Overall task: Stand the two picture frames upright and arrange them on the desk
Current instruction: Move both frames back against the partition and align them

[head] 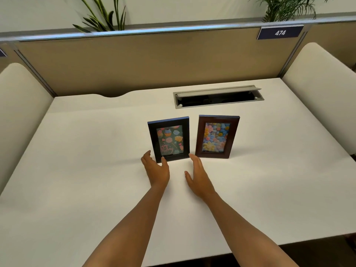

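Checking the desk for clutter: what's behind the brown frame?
Behind the brown frame lies bare desk, then the open cable tray. The frame hides its own stand and the strip directly behind it.

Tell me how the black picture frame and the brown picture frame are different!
The black frame shows cupcakes and lollipops; the brown frame shows colourful flowers. The black frame stands left with both open hands beside its base; the brown frame stands right, untouched. Both stand upright on the desk, facing the camera.

Soft, even light from overhead brightens the matte white desk top (96, 151); shadows beneath both forearms are faint. The straight aluminium-capped beige partition (134, 60) bows from wide-angle distortion. Detail is slightly smeared, and the far green plant leaves (104, 18) look soft.
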The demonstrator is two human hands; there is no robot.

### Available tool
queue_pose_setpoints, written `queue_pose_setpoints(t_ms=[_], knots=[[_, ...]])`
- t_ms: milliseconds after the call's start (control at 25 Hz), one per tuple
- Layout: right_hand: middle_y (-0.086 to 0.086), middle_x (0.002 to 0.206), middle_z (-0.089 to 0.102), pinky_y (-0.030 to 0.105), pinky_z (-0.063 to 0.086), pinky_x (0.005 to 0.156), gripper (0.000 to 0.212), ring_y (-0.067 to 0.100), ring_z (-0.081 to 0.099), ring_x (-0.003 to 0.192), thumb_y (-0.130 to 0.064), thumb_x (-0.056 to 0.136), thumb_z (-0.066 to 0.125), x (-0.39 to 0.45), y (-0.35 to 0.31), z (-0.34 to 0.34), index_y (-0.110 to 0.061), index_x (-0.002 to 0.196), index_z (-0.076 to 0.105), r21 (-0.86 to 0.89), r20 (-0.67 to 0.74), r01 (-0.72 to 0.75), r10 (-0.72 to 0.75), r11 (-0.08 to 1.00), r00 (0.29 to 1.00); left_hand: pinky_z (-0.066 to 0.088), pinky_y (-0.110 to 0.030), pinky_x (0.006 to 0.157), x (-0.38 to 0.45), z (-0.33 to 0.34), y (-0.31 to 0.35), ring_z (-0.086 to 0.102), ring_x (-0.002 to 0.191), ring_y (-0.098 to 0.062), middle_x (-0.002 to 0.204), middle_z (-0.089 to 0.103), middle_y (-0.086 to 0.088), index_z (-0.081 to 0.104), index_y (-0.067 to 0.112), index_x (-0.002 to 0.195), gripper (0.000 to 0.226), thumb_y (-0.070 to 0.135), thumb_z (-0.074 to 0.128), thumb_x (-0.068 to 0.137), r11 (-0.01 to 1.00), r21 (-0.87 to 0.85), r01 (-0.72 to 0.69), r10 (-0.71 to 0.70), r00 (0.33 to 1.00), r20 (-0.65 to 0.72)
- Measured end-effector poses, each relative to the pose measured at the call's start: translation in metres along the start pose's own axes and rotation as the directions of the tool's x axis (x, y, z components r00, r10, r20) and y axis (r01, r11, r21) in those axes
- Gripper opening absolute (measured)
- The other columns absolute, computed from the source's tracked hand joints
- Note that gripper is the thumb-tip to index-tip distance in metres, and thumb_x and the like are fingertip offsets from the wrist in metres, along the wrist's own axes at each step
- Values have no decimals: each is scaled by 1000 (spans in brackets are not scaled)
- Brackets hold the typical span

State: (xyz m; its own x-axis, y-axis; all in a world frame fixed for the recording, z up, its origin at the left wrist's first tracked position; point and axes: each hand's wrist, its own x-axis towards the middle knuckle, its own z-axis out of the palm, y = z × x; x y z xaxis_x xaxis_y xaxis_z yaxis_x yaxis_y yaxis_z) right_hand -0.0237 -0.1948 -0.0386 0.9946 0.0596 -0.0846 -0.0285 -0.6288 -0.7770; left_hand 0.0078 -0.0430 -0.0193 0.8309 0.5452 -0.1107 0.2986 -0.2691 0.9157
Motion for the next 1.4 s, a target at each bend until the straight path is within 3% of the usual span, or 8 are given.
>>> queue_pose_setpoints(t_ms=[120,240,640,1000,1400], knots=[[0,167,13,34,20,122,74,20,19,152,-22,101,55,6,-13,9,-19,157,8,70,29,-75,73,995,997,45,-29,98,6,-3,-4,52,129,-27,145,48,-5,43,16,141,54,11,67,93,998,-54,-10,14,998,63],[1,167,13,37,21,122,79,22,19,153,-20,99,58,12,-21,13,-19,158,5,118,16,-144,143,982,990,49,-27,94,13,-5,-4,56,123,-25,139,55,-4,47,17,138,52,8,68,91,995,-90,-36,44,995,90],[5,161,31,39,30,121,75,24,31,148,-10,95,65,21,-32,24,-14,156,21,245,-96,-140,168,959,981,45,-22,84,29,-5,10,64,112,-29,124,67,-11,62,8,128,40,15,72,90,993,-114,34,-37,999,-31],[7,156,40,33,36,114,67,27,42,142,-1,94,63,50,-49,44,-13,152,32,352,-71,-145,181,925,981,54,-36,90,71,-23,7,64,115,-31,127,67,-11,60,9,130,39,21,67,94,997,-16,-73,73,997,-22],[-1,156,41,32,36,114,69,19,44,141,-6,94,65,103,-75,62,-24,152,32,284,-13,-20,24,959,1000,56,-38,86,149,-51,9,67,112,-31,127,68,-10,59,10,131,41,25,66,94,972,108,-207,212,977,-34]])
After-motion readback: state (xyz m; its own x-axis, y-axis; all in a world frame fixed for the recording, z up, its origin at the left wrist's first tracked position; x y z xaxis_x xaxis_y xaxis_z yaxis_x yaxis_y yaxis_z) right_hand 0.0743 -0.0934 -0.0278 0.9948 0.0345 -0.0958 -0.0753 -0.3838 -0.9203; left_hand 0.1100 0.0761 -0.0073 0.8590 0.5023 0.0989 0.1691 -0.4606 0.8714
